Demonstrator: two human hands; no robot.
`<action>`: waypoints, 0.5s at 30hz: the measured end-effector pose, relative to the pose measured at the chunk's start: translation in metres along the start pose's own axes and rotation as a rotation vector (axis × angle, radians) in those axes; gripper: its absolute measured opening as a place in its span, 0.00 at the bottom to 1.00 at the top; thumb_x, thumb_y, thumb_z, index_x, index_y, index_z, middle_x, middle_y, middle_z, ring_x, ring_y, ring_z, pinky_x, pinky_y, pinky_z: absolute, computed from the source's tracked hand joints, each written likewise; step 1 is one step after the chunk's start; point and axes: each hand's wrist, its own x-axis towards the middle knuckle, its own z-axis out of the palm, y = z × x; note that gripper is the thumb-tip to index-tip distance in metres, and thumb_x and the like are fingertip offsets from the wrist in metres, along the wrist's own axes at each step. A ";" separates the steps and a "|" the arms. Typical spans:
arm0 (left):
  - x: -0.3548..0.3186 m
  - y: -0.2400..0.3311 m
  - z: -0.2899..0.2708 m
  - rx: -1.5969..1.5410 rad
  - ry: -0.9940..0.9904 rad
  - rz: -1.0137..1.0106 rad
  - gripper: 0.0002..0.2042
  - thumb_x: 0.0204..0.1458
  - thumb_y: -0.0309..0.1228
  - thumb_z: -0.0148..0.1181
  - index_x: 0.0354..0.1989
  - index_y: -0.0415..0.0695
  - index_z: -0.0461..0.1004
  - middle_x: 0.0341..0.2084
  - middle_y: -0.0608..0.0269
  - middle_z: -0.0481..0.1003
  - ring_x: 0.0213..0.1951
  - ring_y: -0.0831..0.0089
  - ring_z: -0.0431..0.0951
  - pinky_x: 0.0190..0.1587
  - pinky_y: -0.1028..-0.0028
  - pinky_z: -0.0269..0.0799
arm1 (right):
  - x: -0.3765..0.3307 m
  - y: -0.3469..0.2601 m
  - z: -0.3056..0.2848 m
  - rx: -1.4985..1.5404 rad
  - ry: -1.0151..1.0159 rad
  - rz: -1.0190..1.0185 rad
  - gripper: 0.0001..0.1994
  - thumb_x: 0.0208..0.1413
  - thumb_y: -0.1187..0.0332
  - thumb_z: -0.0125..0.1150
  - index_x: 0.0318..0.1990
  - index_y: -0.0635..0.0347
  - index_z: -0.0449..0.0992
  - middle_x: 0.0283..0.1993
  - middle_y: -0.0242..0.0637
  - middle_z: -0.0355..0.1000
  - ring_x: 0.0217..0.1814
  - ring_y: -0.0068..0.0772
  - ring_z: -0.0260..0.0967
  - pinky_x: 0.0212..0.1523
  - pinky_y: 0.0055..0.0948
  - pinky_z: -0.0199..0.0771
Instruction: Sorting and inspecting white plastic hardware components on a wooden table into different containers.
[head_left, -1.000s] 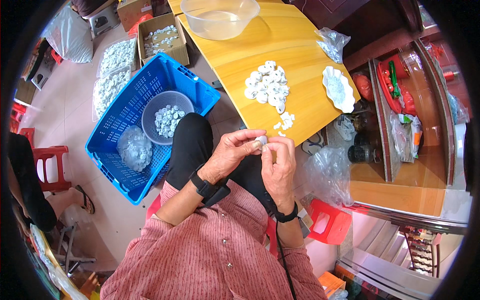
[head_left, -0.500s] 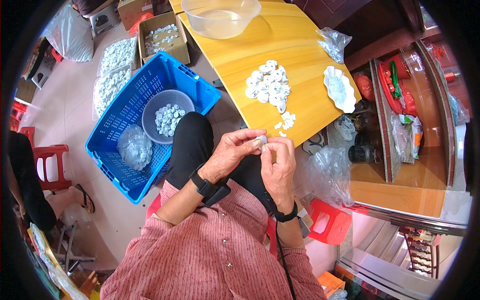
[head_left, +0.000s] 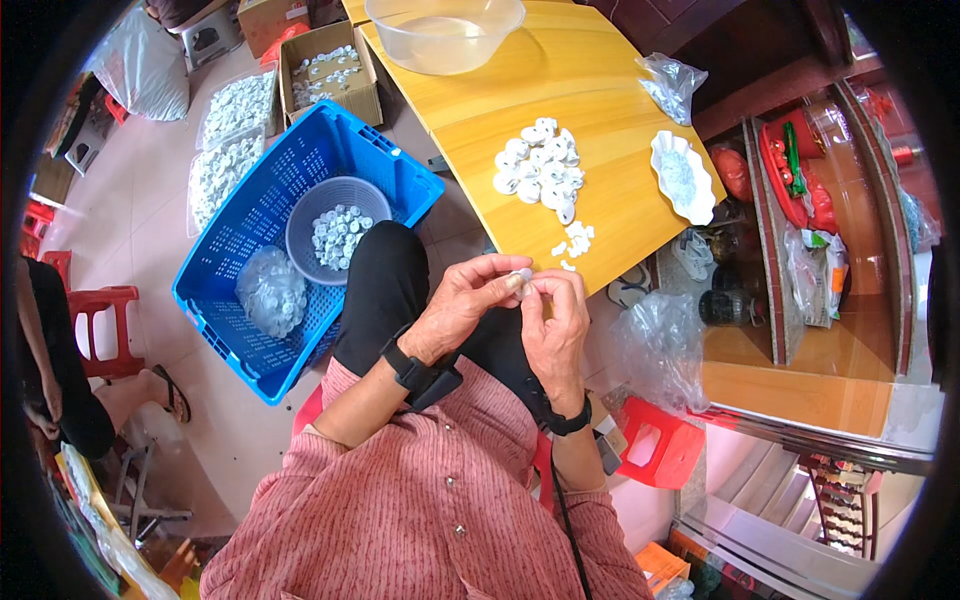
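Note:
Above my lap, close to the table's near corner, both hands meet around a small round white plastic piece (head_left: 521,280). My left hand (head_left: 467,300) pinches it between thumb and fingers. From the other side my right hand (head_left: 556,325) closes on it with thumb and forefinger; the fingers cover much of it. Just past my fingertips, a few tiny white parts (head_left: 575,241) lie on the wooden table (head_left: 600,90). Beyond them is a pile of round white plastic pieces (head_left: 540,165). A white scalloped dish (head_left: 683,180) holds small pale, clear-looking bits.
Left of my knee stands a blue crate (head_left: 235,220) holding a grey basket (head_left: 302,228) of white pieces and a filled clear bag (head_left: 271,295). A clear tub (head_left: 440,40) stands on the table's far end. A red stool (head_left: 660,445) is at right; another person's leg (head_left: 125,385) shows at left.
My hands stay together on the white piece, with only slight finger movement. At the left edge, the other person's arm and hand have come further into view.

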 end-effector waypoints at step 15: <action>0.002 -0.006 -0.006 -0.267 -0.058 -0.043 0.15 0.63 0.29 0.56 0.56 0.36 0.74 0.46 0.59 0.78 0.46 0.73 0.79 0.49 0.73 0.78 | -0.003 -0.007 -0.004 -0.005 0.034 0.008 0.05 0.57 0.78 0.61 0.37 0.64 0.70 0.40 0.45 0.70 0.43 0.46 0.71 0.44 0.39 0.73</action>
